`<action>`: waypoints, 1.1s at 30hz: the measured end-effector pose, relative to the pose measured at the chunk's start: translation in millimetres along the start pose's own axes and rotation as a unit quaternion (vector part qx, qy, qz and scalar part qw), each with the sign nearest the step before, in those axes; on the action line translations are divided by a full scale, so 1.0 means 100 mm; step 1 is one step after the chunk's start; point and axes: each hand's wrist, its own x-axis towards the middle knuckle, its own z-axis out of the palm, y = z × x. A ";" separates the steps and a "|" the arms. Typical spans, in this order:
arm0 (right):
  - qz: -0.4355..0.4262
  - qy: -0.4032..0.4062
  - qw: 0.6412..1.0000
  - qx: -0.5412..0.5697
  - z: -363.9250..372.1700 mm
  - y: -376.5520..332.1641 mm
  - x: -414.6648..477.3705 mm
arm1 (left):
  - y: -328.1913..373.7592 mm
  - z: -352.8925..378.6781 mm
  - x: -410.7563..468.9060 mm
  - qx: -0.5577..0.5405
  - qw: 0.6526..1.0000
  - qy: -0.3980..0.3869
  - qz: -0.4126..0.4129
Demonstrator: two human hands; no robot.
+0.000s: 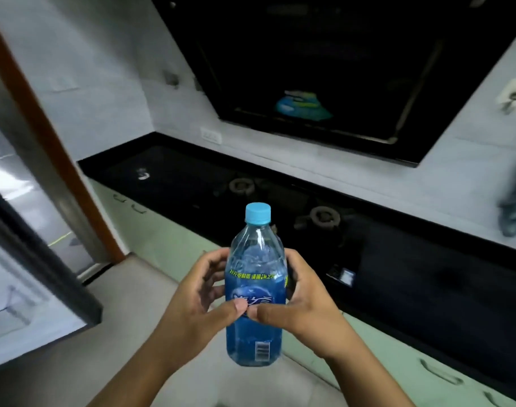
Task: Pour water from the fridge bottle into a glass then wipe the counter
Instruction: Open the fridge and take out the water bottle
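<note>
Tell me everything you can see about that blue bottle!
The bottle is clear plastic with a blue label carrying white and yellow writing and a barcode low down. Its light blue cap is on. It hangs nearly upright in the air in front of the black counter. The left hand and right hand grip it around the middle, thumbs pressed on the label.

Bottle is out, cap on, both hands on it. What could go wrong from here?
1. The left hand and right hand hold the bottle in the air over the floor, short of the counter; twisting off the cap here may spill water on the floor.
2. The nearest counter stretch carries burners; pouring there may wet them.
3. What looks like the fridge door stands open at the left and may get forgotten.
</note>
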 end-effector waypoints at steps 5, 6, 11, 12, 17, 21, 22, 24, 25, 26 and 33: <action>0.042 0.107 0.993 0.028 -0.50 0.21 0.09 | -0.41 0.42 0.70 -0.075 0.988 -0.114 -0.067; 0.047 0.121 0.991 0.031 -0.57 0.23 0.11 | -0.47 0.48 0.81 -0.077 0.986 -0.130 -0.075; 0.054 0.205 0.976 0.056 -0.93 0.30 0.22 | -0.71 0.79 1.38 -0.084 0.968 -0.219 -0.091; 0.053 0.222 0.972 0.060 -0.99 0.32 0.22 | -0.74 0.86 1.48 -0.088 0.963 -0.238 -0.094; 0.051 0.294 0.951 0.076 -1.41 0.43 0.16 | -0.86 1.32 1.87 -0.090 0.939 -0.315 -0.103; 0.044 0.321 0.942 0.092 -1.86 0.54 0.08 | -0.96 1.77 2.13 -0.064 0.931 -0.346 -0.100; 0.041 0.324 0.940 0.096 -1.99 0.57 0.06 | -0.98 1.90 2.20 -0.056 0.931 -0.347 -0.101; 0.040 0.325 0.940 0.098 -2.28 0.62 0.00 | -1.01 2.18 2.30 -0.047 0.931 -0.347 -0.105; 0.040 0.323 0.941 0.096 -2.44 0.64 -0.02 | -1.02 2.32 2.35 -0.047 0.931 -0.346 -0.109; 0.040 0.319 0.942 0.095 -2.59 0.65 -0.05 | -1.03 2.45 2.39 -0.049 0.930 -0.347 -0.113; 0.053 0.278 0.953 0.113 -3.84 0.73 -0.43 | -1.09 3.64 2.63 -0.037 0.934 -0.331 -0.131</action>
